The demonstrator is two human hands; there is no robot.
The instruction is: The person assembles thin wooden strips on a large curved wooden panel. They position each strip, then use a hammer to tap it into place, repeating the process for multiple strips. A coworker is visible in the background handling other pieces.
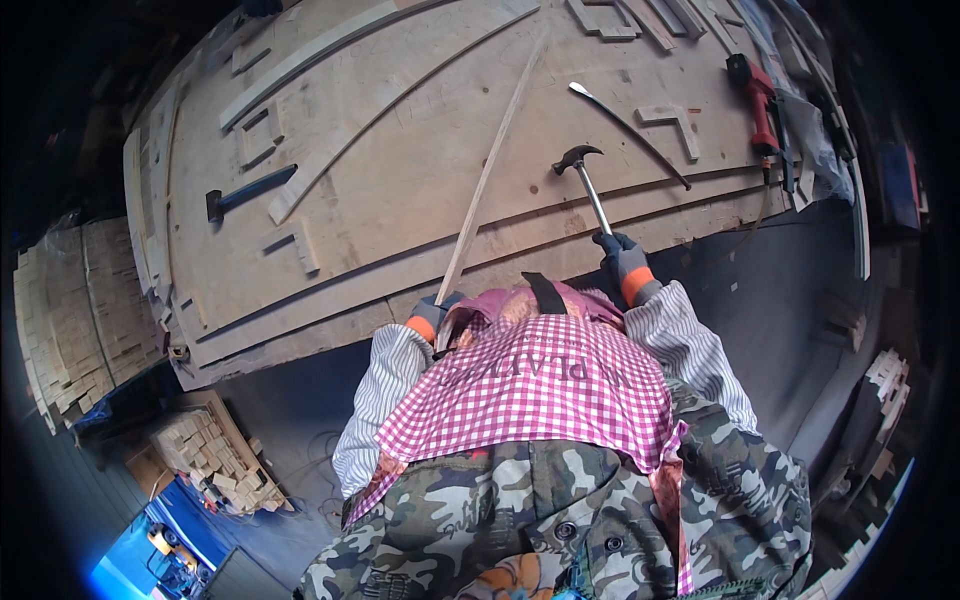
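Observation:
My right hand (625, 266), in a dark glove with an orange cuff, is closed round the handle of a claw hammer (591, 192). The hammer's head lies over the plywood table, pointing away from me. A long thin wooden strip (496, 152) slants across the table. Its near end is in my left hand (432, 314), gloved the same way and partly covered by the checked cloth in front of me. Beyond the hammer lies a pry bar (630, 132) with a pale, flattened tip.
The plywood table (380, 230) bears another hammer (250, 193) with a blue handle, L-shaped wood pieces (676, 126), long boards (400, 80) and small frames. A red nail gun (757, 105) with a hose lies at the right edge. Wood stacks (88, 315) stand at the left.

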